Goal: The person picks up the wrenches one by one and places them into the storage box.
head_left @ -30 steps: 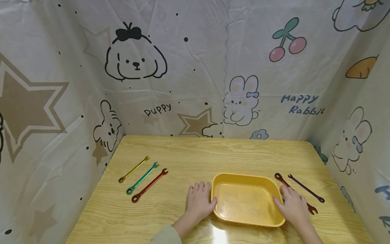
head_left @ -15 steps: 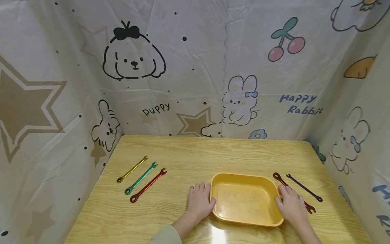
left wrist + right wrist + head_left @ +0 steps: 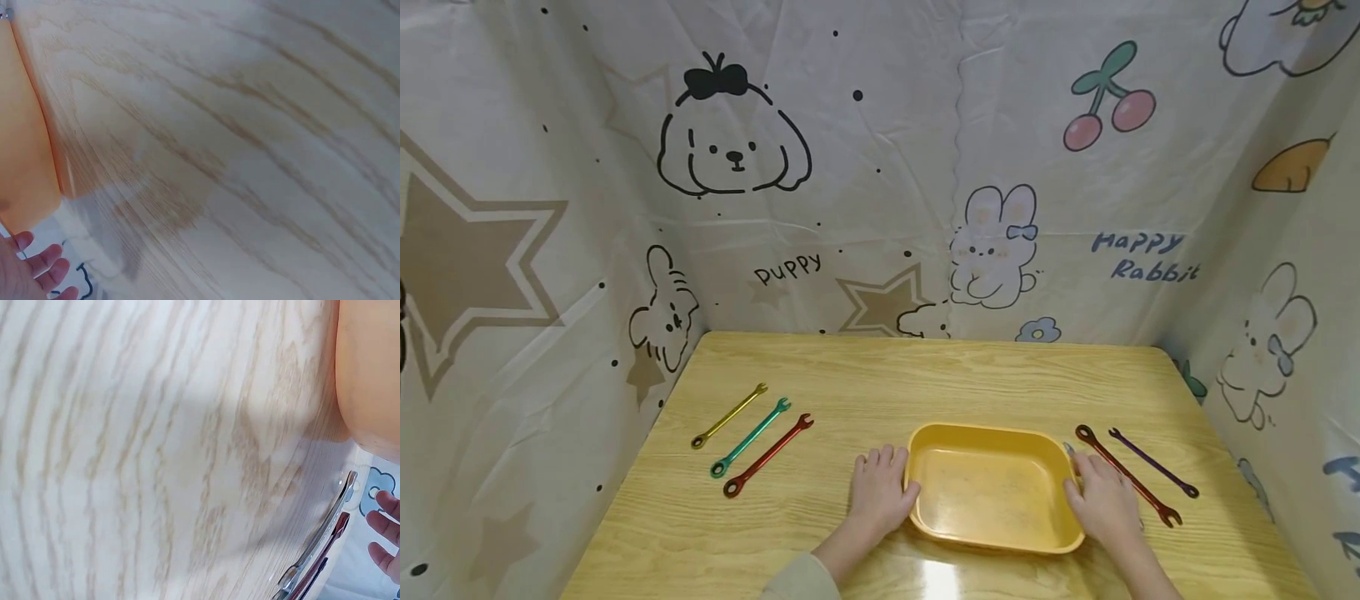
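An orange-yellow plastic tray (image 3: 992,492) sits on the wooden table before me, with nothing inside. My left hand (image 3: 880,490) holds its left side, thumb over the rim and fingers along the outer wall. On the opposite side my right hand (image 3: 1102,498) grips the tray likewise. Beneath that hand lies a silver wrench (image 3: 317,537), mostly hidden in the head view. Just right of it are a dark red wrench (image 3: 1123,471) and a thin purple wrench (image 3: 1153,462). Both wrist views show fingertips beyond the tray's wall.
On the table's left side a yellow wrench (image 3: 730,415), a green wrench (image 3: 751,437) and a red wrench (image 3: 769,456) lie slanted side by side. A printed cloth (image 3: 880,208) hangs around the table's back and sides.
The tray has slid slightly left, with both hands moving along with it. More of the silver wrench's end and of the dark red wrench now shows by the right hand.
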`<state>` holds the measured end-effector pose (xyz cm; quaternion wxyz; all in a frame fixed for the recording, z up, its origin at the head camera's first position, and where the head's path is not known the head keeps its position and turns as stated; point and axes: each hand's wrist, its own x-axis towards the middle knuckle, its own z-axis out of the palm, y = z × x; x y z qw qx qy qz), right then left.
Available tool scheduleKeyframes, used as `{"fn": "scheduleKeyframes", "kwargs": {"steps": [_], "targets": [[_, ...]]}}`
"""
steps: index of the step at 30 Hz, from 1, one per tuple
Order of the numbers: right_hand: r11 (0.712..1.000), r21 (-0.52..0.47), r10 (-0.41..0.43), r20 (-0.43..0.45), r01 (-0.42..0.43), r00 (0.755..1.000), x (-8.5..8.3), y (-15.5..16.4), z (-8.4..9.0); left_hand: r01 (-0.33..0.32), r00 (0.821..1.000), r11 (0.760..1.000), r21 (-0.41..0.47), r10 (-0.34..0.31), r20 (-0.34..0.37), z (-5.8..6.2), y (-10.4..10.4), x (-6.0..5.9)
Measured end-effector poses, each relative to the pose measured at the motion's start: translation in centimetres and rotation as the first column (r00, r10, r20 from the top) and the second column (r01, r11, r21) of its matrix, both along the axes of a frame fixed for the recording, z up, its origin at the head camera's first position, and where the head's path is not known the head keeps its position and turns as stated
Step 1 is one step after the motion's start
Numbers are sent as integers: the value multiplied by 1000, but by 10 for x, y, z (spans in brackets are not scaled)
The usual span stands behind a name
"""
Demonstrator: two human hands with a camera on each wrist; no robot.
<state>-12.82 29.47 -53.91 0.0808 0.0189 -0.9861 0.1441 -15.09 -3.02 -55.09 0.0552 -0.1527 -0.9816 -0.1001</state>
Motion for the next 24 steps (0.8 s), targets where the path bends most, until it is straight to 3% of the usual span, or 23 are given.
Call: {"fn": "scheduleKeyframes", "kwargs": {"steps": [14,24], "targets": [[999,-25,24,5,-24,1000,-9,-16,1,-33,999,999,31,33,2,1,-15,-3],[1000,-12,14,9,-14,1000,-16,-24,-3,-46,999,999,7,46,11,0,-23,-9]]}}
